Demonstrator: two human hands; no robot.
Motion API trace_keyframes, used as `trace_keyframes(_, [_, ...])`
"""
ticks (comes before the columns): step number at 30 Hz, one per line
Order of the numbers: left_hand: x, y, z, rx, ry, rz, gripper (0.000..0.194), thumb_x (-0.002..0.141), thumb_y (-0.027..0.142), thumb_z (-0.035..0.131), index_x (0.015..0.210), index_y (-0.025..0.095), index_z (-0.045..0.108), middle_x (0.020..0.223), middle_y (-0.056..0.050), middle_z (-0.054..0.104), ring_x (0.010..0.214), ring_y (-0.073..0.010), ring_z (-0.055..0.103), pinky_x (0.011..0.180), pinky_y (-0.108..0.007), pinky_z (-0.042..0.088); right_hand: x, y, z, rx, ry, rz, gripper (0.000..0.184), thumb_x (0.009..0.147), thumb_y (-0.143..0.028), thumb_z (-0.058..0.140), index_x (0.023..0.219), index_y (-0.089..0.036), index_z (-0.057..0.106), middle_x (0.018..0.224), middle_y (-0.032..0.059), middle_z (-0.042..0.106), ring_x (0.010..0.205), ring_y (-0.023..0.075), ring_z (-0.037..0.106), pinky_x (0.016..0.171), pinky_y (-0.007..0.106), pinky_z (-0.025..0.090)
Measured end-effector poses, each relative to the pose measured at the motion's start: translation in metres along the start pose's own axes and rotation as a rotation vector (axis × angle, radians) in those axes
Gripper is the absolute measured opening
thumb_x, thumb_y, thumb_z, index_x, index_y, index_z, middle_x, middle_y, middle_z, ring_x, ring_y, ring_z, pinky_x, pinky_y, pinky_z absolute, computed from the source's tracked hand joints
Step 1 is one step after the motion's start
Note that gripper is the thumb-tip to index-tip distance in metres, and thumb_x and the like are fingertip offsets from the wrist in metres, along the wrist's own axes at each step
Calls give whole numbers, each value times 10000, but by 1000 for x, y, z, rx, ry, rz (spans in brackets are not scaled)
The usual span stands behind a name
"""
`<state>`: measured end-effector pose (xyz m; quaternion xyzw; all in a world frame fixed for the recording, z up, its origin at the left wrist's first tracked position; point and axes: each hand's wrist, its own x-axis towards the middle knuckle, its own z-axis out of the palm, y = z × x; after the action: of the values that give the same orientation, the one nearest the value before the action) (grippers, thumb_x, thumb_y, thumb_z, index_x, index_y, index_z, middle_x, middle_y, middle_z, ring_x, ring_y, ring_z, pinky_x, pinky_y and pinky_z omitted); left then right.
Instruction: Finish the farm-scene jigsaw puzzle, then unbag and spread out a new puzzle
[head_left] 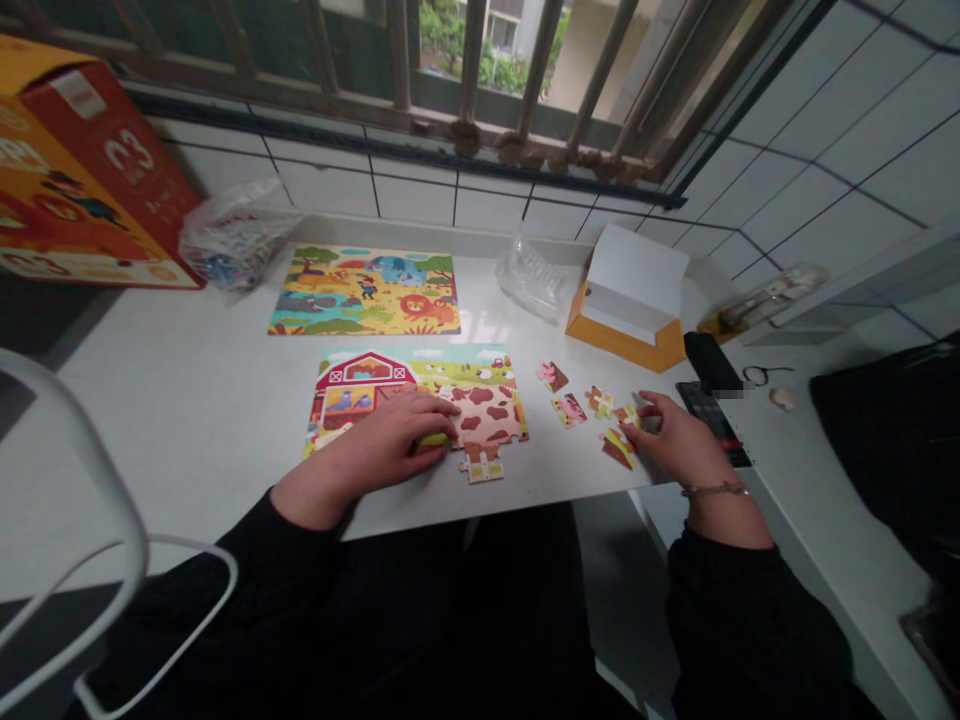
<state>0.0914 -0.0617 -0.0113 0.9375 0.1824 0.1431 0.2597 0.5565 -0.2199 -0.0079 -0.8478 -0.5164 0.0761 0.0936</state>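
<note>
The person's left hand (367,450) lies across the near part of a half-built farm jigsaw puzzle (450,385), fingers together and gently curved, pressed down on the pieces, with a yellow-green scrap showing beneath them that may be a piece, though shadow makes it hard to say. The puzzle sits on a white counter (187,400), with a red barn at its left and brown-spotted pieces at its right. One loose jigsaw piece (481,464) lies against its near edge. To the right, the right hand (675,440) hovers over a small scatter of loose pieces (589,410), its thumb and fingertips seemingly closing on a small piece (626,414), though the fingers partly hide it. A finished safari jigsaw puzzle (364,290) lies beyond the farm one. At the far right stands a white-and-orange box (626,300), with a clear bubble wrap sleeve (531,275) just left of it. A black phone (712,425) lies just beyond the right hand.
</note>
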Motion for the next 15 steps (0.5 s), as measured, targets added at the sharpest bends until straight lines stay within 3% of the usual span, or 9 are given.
trace_keyframes(3, [0, 0, 0, 3, 6, -2, 199, 1006, 257, 702, 1185, 260, 788, 1419, -96, 743, 1292, -300, 694, 1140, -499, 534, 6, 0, -4, -2, -39, 18, 679, 857, -481, 774, 1441, -145, 697, 1163, 136, 817, 924, 273, 756, 845, 386, 574])
trace_keyframes(8, [0, 0, 0, -6, -1, -1, 200, 1005, 258, 703, 1186, 259, 787, 1410, -104, 742, 1287, -305, 694, 1134, -511, 538, 7, 2, -11, 76, -73, 37, 461, 800, -499, 801, 1153, -202, 795, 990, 90, 819, 818, 250, 729, 747, 360, 527])
trace_keyframes(12, [0, 2, 0, -27, 9, -6, 184, 998, 249, 704, 1160, 266, 789, 1404, -97, 746, 1282, -304, 695, 1132, -508, 534, -2, 6, -14, 176, 107, 119, 398, 864, -606, 707, 958, -221, 747, 931, 84, 805, 786, 244, 706, 730, 371, 497])
trace_keyframes(15, [0, 4, -2, -26, -1, -15, 168, 1005, 243, 684, 1134, 259, 790, 1405, -103, 745, 1287, -309, 693, 1137, -514, 528, -21, -9, -10, 374, 338, 214, 469, 861, -671, 718, 990, -220, 709, 898, 81, 770, 753, 231, 681, 685, 357, 501])
